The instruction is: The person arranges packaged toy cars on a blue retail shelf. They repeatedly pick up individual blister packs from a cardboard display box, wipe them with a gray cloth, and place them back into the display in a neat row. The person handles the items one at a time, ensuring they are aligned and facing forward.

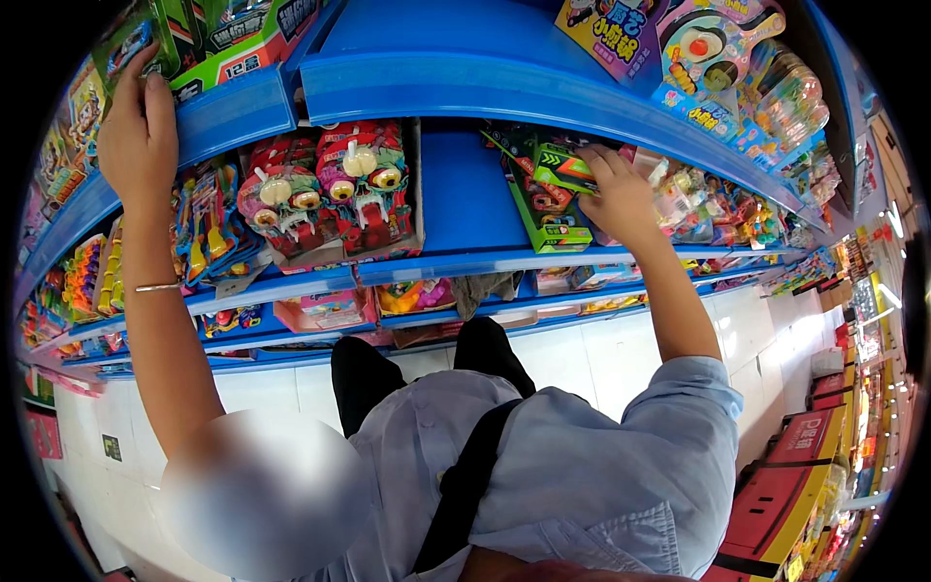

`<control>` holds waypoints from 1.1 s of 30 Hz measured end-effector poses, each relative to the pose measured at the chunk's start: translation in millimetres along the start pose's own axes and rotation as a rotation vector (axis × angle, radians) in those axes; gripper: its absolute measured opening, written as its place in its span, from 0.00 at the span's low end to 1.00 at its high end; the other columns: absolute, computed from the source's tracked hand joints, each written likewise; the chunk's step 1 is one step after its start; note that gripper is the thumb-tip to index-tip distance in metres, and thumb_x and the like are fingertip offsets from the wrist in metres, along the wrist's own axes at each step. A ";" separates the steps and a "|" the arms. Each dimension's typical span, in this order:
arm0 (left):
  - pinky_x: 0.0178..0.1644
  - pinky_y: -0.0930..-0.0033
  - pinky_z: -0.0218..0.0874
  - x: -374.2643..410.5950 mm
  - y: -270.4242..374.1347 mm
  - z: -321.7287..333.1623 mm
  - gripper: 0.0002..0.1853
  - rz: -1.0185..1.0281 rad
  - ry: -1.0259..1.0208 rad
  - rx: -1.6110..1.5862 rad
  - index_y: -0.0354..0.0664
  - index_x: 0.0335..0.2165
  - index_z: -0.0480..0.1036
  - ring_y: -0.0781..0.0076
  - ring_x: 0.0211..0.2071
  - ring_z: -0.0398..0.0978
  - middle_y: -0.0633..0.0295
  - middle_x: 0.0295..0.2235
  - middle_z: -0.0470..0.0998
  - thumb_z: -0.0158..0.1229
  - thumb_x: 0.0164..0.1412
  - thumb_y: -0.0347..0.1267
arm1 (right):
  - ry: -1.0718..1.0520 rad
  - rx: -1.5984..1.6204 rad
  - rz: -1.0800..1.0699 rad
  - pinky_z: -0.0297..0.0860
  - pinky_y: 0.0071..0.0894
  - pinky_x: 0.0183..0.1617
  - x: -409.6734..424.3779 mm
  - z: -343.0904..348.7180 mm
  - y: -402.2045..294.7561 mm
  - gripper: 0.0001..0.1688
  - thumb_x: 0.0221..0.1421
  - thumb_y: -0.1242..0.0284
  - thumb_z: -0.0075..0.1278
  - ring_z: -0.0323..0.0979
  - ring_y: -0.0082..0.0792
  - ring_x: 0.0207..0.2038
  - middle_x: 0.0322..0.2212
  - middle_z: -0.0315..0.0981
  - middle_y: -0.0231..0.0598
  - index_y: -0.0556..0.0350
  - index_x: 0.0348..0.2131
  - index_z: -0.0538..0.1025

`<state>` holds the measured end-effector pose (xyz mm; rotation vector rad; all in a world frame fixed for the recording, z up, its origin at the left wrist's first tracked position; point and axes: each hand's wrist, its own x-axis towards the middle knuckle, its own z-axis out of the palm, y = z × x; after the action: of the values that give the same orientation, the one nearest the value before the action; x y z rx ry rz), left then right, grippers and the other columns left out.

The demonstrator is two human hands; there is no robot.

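Up at the left, my left hand (142,124) rests with its fingers on a dark green toy package (131,51) above the upper shelf edge; whether it grips the package I cannot tell. My right hand (618,190) is closed around the end of a small green and black toy box (564,169) on the shelf below. Beneath that box lies an open green display carton (560,236) holding small toy car boxes. A green and red display box (233,69) stands just right of my left hand.
Red monster-face packs (364,193) fill a carton on the middle shelf. Pan-shaped toy packs (698,58) stand at upper right. A grey cloth (484,291) hangs over a lower blue shelf. Red and yellow cartons (771,502) stand on the floor at lower right.
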<state>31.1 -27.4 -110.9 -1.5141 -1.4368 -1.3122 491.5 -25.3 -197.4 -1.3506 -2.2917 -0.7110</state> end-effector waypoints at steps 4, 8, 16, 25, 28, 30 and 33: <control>0.37 0.70 0.58 -7.2 13.4 -2.9 0.17 0.156 0.159 -0.022 0.44 0.42 0.68 0.65 0.32 0.70 0.56 0.32 0.73 0.47 0.53 0.34 | -0.011 0.153 -0.206 0.67 0.34 0.39 8.3 -66.4 -29.4 0.30 0.30 0.80 0.49 0.65 0.39 0.44 0.41 0.64 0.34 0.46 0.40 0.68; 0.45 0.61 0.55 -41.1 67.0 -15.9 0.23 0.506 0.005 -0.287 0.41 0.40 0.67 0.58 0.40 0.66 0.56 0.38 0.70 0.58 0.41 0.34 | -0.137 0.418 -0.387 0.66 0.33 0.39 8.5 -112.5 -44.7 0.31 0.27 0.84 0.48 0.64 0.40 0.44 0.42 0.64 0.35 0.46 0.39 0.70; 0.55 0.62 0.46 -113.1 141.3 2.4 0.51 0.358 -1.338 -1.116 0.36 0.53 0.49 0.54 0.53 0.54 0.47 0.50 0.59 0.65 0.35 0.46 | -0.460 1.035 -0.679 0.64 0.35 0.44 15.5 -150.2 -49.9 0.31 0.28 0.89 0.43 0.65 0.47 0.43 0.44 0.62 0.48 0.52 0.38 0.74; 0.49 0.71 0.54 -134.1 134.2 -1.1 0.37 -0.163 -1.470 -1.688 0.33 0.46 0.61 0.75 0.44 0.62 0.60 0.42 0.67 0.64 0.40 0.43 | -0.062 1.620 -0.119 0.59 0.38 0.50 22.3 -133.2 -57.2 0.42 0.42 0.58 0.50 0.58 0.43 0.51 0.49 0.54 0.56 0.59 0.52 0.54; 0.46 0.71 0.57 -89.0 126.6 -20.8 0.36 -0.540 -1.053 -1.774 0.35 0.47 0.59 0.76 0.42 0.64 0.60 0.41 0.67 0.64 0.41 0.40 | -0.076 1.678 0.067 0.63 0.30 0.45 41.8 -129.4 -48.6 0.61 0.34 0.41 0.51 0.62 0.39 0.47 0.49 0.55 0.51 0.62 0.55 0.46; 0.45 0.73 0.58 -68.8 126.2 -30.7 0.36 -0.501 -0.807 -1.601 0.35 0.48 0.57 0.76 0.42 0.64 0.59 0.42 0.67 0.62 0.43 0.40 | -0.124 1.562 0.006 0.63 0.23 0.39 54.2 -134.1 -65.9 0.66 0.32 0.43 0.55 0.66 0.37 0.42 0.49 0.56 0.50 0.59 0.57 0.40; 0.46 0.72 0.57 -58.1 116.0 -31.0 0.34 -0.306 -0.563 -1.319 0.34 0.48 0.57 0.74 0.42 0.64 0.58 0.42 0.67 0.58 0.47 0.41 | 0.169 1.324 -0.037 0.61 0.18 0.33 85.6 -132.4 -113.5 0.48 0.40 0.58 0.57 0.66 0.29 0.40 0.45 0.60 0.43 0.61 0.52 0.50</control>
<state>143.2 -94.4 -137.8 -2.7165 -1.0844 -2.3941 360.9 -92.1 -69.9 -0.5441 -1.9046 0.6303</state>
